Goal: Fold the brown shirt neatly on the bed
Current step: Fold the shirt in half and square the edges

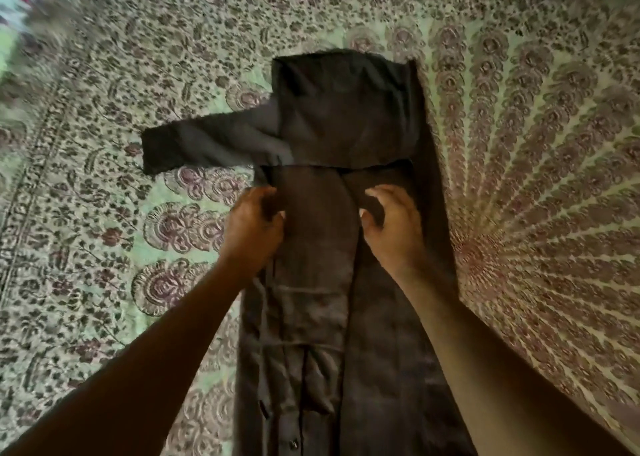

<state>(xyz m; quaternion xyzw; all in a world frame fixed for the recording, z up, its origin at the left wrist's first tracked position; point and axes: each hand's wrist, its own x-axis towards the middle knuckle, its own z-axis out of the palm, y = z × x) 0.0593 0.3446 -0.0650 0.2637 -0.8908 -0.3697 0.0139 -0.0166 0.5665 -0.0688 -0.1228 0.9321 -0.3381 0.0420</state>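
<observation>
Two hands on the brown shirt (346,213), mid-bed: left hand (254,227) pinching the cloth's left edge, right hand (391,227) clawed, fingers curled onto the fabric, likely pinning the narrow fold. One sleeve (207,147) out toward the bed's left edge, unfolded yet. Underneath, floral bedspread (104,213), green and maroon.

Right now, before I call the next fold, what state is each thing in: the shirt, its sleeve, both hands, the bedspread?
brown shirt: lying on the bed, partly folded into a long narrow strip.
sleeve: sticking out to the left, not yet folded in.
left hand: fingers curled, gripping the strip's left edge.
right hand: fingers curled, pinching the fabric near the middle.
patterned bedspread: spread flat under the shirt.
</observation>
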